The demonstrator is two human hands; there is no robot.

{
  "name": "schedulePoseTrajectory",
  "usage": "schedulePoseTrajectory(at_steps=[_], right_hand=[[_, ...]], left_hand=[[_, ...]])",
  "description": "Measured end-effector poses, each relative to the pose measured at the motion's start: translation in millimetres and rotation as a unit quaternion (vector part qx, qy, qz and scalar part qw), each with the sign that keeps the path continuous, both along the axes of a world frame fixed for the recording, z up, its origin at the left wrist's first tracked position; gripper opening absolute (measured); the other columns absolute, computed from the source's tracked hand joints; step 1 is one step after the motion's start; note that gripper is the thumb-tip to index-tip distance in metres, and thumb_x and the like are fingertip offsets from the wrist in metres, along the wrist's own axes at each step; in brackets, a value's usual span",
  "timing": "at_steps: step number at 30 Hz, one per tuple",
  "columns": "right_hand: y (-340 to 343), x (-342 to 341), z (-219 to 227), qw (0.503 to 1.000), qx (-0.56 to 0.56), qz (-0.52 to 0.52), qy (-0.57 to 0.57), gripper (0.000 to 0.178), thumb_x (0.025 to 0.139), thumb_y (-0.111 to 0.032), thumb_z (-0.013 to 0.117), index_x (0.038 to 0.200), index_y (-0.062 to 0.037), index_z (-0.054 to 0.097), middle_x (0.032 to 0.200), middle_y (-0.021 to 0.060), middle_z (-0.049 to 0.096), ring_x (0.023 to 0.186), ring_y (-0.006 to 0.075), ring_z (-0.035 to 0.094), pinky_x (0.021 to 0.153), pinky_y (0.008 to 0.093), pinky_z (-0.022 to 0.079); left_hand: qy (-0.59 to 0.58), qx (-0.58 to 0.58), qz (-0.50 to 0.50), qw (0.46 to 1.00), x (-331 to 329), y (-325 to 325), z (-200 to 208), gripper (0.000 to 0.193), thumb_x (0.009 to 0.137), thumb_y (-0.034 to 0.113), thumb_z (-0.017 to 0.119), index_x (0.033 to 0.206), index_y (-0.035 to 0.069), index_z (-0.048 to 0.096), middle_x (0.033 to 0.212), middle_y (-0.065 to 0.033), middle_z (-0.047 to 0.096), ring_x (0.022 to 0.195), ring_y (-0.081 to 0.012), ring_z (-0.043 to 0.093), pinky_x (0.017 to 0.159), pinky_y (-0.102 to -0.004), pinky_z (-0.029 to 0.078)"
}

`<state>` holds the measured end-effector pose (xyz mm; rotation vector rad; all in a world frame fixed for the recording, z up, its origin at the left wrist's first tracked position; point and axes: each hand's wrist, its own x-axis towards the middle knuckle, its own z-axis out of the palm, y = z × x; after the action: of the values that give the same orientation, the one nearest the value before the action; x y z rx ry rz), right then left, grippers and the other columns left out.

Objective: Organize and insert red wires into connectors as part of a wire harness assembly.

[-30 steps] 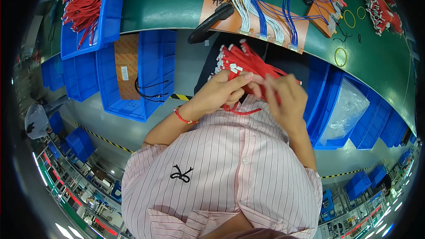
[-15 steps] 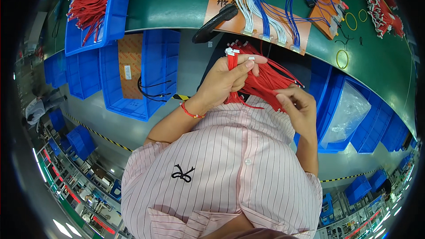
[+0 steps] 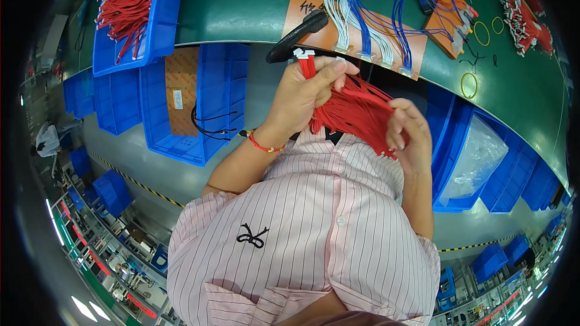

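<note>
My left hand [image 3: 309, 93] is closed around a small bunch of red wires, whose white connectors [image 3: 305, 54] stick up above the fist. Between its thumb and forefinger another white connector [image 3: 341, 58] shows. A red strand runs from there across to my right hand [image 3: 412, 133], which pinches it between thumb and fingertips. Below and between both hands a thick bundle of red wires [image 3: 359, 118] fans out against my lap. How many wires the right fingers hold cannot be made out.
The green table [image 3: 235, 12] ahead carries an orange board [image 3: 296, 15] with white and blue wires, a black strap-like piece [image 3: 296, 36] over its edge, and yellow rings [image 3: 469, 85]. A blue bin [image 3: 163, 9] of red wires stands left. Other blue bins [image 3: 223, 102] sit under the table.
Both hands have risen a little toward the table edge, the left one slightly leftward. The red strand between them now stretches straighter, and the right fingers have turned upward.
</note>
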<state>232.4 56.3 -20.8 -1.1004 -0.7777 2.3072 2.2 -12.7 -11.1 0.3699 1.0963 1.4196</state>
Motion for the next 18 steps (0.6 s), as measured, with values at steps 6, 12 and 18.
schedulePoseTrajectory(at_steps=[6, 12, 18], right_hand=[[9, 9, -5, 0.989, 0.083, -0.098, 0.078, 0.026, 0.097, -0.016, 0.057, 0.116, 0.0014, 0.060, 0.081, 0.0021, 0.056, 0.063, 0.0091, 0.053, 0.061, 0.0252, 0.048], [7, -19, 5, 0.963, 0.256, -0.025, -0.082, 0.015, 0.093, -0.005, 0.062, 0.098, 0.0055, 0.071, 0.091, 0.0063, 0.058, 0.073, 0.0098, 0.054, 0.071, 0.0248, 0.047], [15, -38, 9, 0.966, 0.229, -0.071, -0.095, 0.021, 0.095, -0.016, 0.064, 0.096, 0.0030, 0.071, 0.085, 0.0078, 0.066, 0.068, 0.0084, 0.054, 0.074, 0.0255, 0.046]], left_hand=[[0.062, 0.002, 0.030, 0.998, -2, 7, 0, 0.025, 0.097, 0.018, 0.061, 0.101, -0.005, 0.070, 0.069, 0.0029, 0.054, 0.046, 0.0012, 0.030, 0.041, -0.0191, 0.019], [0.086, -0.010, 0.064, 0.994, 4, 11, 5, 0.026, 0.097, 0.019, 0.062, 0.097, -0.005, 0.071, 0.068, 0.0028, 0.054, 0.045, 0.0011, 0.028, 0.041, -0.0192, 0.018], [-0.028, -0.028, 0.044, 0.998, -1, 9, 2, 0.029, 0.100, 0.018, 0.055, 0.107, -0.007, 0.067, 0.074, -0.0008, 0.058, 0.043, 0.0008, 0.026, 0.039, -0.0192, 0.018]])
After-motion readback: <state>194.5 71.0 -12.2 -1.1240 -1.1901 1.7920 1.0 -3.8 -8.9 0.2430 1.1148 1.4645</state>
